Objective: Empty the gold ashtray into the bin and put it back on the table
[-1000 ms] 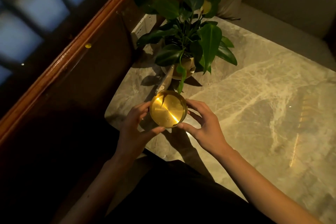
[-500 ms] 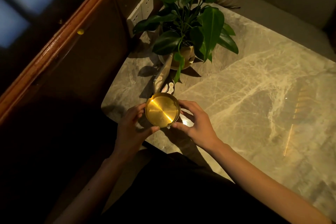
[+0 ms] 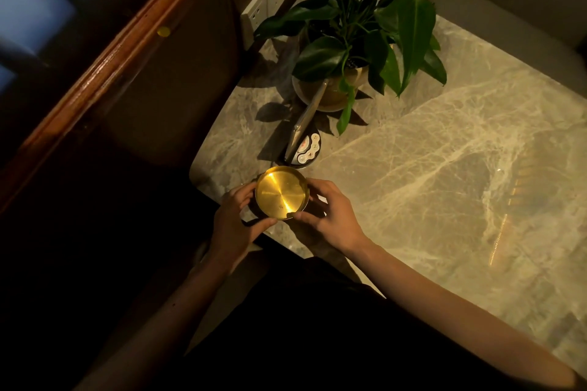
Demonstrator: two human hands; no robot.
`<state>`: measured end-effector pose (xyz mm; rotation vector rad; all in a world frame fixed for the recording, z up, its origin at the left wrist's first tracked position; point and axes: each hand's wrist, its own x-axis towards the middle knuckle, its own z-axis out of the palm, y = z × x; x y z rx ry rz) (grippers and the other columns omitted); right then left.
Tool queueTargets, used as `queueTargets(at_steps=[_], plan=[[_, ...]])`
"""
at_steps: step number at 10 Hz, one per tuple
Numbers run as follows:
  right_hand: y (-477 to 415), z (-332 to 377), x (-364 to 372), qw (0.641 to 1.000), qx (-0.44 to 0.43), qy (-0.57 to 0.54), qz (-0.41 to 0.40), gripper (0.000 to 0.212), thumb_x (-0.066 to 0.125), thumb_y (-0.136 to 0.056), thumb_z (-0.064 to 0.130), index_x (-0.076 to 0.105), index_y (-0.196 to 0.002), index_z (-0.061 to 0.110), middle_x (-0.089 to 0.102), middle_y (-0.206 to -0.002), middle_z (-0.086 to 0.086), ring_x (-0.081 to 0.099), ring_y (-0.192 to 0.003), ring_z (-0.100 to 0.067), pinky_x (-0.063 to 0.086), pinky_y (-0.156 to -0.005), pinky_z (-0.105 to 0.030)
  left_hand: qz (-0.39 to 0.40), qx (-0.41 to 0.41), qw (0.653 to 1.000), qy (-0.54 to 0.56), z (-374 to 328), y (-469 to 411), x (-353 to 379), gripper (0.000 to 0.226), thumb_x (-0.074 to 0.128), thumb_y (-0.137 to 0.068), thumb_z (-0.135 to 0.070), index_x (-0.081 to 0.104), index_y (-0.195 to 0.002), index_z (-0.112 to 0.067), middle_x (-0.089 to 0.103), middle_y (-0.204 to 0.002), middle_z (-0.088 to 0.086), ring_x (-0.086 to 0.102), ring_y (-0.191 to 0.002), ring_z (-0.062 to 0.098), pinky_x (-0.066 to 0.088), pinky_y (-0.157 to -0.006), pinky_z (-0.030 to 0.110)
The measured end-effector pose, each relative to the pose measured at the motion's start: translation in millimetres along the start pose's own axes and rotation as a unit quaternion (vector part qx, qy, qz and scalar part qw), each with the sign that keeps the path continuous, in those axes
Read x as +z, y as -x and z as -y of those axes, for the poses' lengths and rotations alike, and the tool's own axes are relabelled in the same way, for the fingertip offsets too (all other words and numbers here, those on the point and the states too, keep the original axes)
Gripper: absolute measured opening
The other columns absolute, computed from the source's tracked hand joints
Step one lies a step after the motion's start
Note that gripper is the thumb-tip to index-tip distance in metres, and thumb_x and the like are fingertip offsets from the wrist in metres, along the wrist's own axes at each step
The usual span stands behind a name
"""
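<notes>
The round gold ashtray (image 3: 281, 193) is over the near left corner of the marble table (image 3: 428, 174); its shiny inside looks bare. My left hand (image 3: 236, 222) grips its left rim with thumb and fingers. On the other side, my right hand (image 3: 330, 216) holds the right rim. I cannot tell whether the ashtray rests on the table or hovers just above it. No bin is in view.
A potted green plant (image 3: 352, 41) stands at the table's far left. A small stand with a round button device (image 3: 306, 147) sits just beyond the ashtray. A white wall socket (image 3: 265, 1) and a wooden rail (image 3: 104, 63) lie to the left. It is dark below the table edge.
The ashtray, held in both hands, has come down and nearer to the table's corner. The round button device behind it has come into sight.
</notes>
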<state>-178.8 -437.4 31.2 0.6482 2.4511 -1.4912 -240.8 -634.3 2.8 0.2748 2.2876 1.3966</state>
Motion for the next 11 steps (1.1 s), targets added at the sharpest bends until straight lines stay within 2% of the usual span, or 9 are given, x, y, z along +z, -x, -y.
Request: queueTargets(at_steps=[2, 3, 4, 5, 6, 8, 9, 10, 11], plan=[[-8, 2, 9, 1.000, 0.022, -0.014, 0.015, 0.063, 0.082, -0.074, 0.017, 0.054, -0.130, 0.012, 0.054, -0.121, 0.000, 0.053, -0.099, 0.004, 0.039, -0.085, 0.002, 0.000, -0.009, 1.000, -0.012, 9, -9, -3, 0.078, 0.090, -0.061, -0.016, 0.057, -0.131, -0.015, 0.057, -0.130, 0.004, 0.056, -0.121, 0.019, 0.050, -0.100, 0.031], [-9, 2, 12, 0.999, 0.028, -0.012, 0.018, 0.061, 0.080, -0.076, 0.017, 0.053, -0.131, 0.012, 0.052, -0.119, 0.002, 0.052, -0.098, 0.006, 0.037, -0.083, 0.004, 0.001, -0.008, 1.000, -0.022, 11, -13, -3, 0.078, 0.090, -0.060, -0.013, 0.057, -0.131, -0.010, 0.058, -0.129, 0.008, 0.057, -0.120, 0.020, 0.047, -0.098, 0.020], [-11, -1, 16, 0.998, 0.047, -0.029, 0.027, 0.059, 0.077, -0.079, 0.012, 0.051, -0.133, 0.009, 0.051, -0.121, -0.001, 0.053, -0.105, -0.003, 0.041, -0.086, 0.001, 0.013, -0.007, 0.999, -0.034, 15, -18, -7, 0.079, 0.090, -0.059, -0.010, 0.057, -0.131, -0.007, 0.056, -0.130, 0.010, 0.056, -0.119, 0.020, 0.044, -0.095, 0.013], [-14, -4, 18, 0.997, 0.059, -0.039, 0.033, 0.059, 0.075, -0.081, 0.010, 0.050, -0.135, 0.008, 0.052, -0.126, -0.003, 0.053, -0.111, -0.008, 0.045, -0.096, -0.009, 0.024, 0.010, 0.998, -0.058, 19, -21, -9, 0.079, 0.090, -0.060, -0.013, 0.057, -0.131, -0.007, 0.058, -0.128, 0.009, 0.057, -0.117, 0.022, 0.047, -0.098, 0.025], [-16, -5, 20, 0.996, 0.072, -0.041, 0.042, 0.058, 0.073, -0.082, 0.009, 0.049, -0.135, 0.009, 0.052, -0.132, -0.008, 0.054, -0.116, -0.012, 0.045, -0.103, -0.023, 0.032, 0.025, 0.997, -0.066, 22, -25, -10, 0.078, 0.089, -0.061, -0.014, 0.056, -0.131, -0.008, 0.059, -0.128, 0.009, 0.058, -0.117, 0.021, 0.048, -0.100, 0.030], [-16, -16, 20, 0.993, 0.084, -0.066, 0.047, 0.061, 0.069, -0.082, 0.002, 0.046, -0.138, 0.009, 0.052, -0.136, -0.010, 0.055, -0.124, -0.020, 0.043, -0.111, -0.037, 0.051, -0.002, 0.998, -0.045, 27, -23, -7, 0.081, 0.088, -0.062, -0.007, 0.052, -0.135, -0.012, 0.055, -0.132, 0.009, 0.056, -0.123, 0.022, 0.047, -0.106, 0.037], [-14, -19, 19, 0.991, 0.087, -0.077, 0.063, 0.063, 0.068, -0.083, 0.001, 0.043, -0.141, 0.007, 0.053, -0.138, -0.009, 0.054, -0.127, -0.019, 0.041, -0.112, -0.038, 0.053, 0.005, 0.997, -0.051, 24, -22, -8, 0.081, 0.088, -0.063, -0.010, 0.051, -0.135, -0.013, 0.054, -0.133, 0.008, 0.054, -0.124, 0.021, 0.047, -0.106, 0.039], [-9, -19, 16, 0.992, 0.081, -0.085, 0.054, 0.063, 0.067, -0.086, 0.008, 0.041, -0.143, 0.008, 0.055, -0.140, -0.010, 0.053, -0.129, -0.019, 0.041, -0.113, -0.036, 0.001, 0.015, 0.998, -0.067, 10, -12, -6, 0.074, 0.085, -0.069, -0.015, 0.051, -0.134, -0.013, 0.050, -0.133, 0.007, 0.051, -0.120, 0.016, 0.045, -0.100, 0.026], [-8, -24, 10, 0.995, 0.065, -0.071, 0.027, 0.057, 0.064, -0.090, 0.015, 0.043, -0.142, 0.010, 0.055, -0.140, -0.008, 0.054, -0.127, -0.016, 0.039, -0.107, -0.018, -0.054, 0.046, 0.995, -0.067, 3, -8, 1, 0.057, 0.078, -0.077, -0.014, 0.054, -0.128, -0.011, 0.053, -0.124, 0.004, 0.051, -0.112, 0.014, 0.040, -0.090, 0.009]])
